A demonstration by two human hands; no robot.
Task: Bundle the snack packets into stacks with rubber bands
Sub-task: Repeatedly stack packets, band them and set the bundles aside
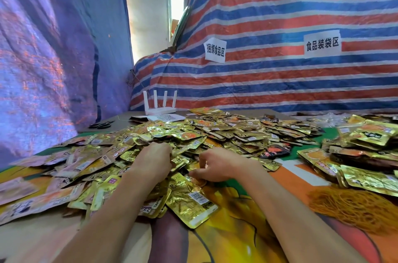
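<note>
A red, white and blue striped tarpaulin [280,81] is hanging across the far and right side. A small white paper sign [215,50] and a wider paper sign [322,44], both with black characters, are sticking to it. A blue tarpaulin [53,47] is draping down the left. Between them daylight is coming in past a white wall [148,15] and a narrow window [177,4]. A white router [160,104] is standing at the table's far edge, black scissors [101,125] are lying left of it, and an orange, green and yellow cloth [297,180] is covering the table.
</note>
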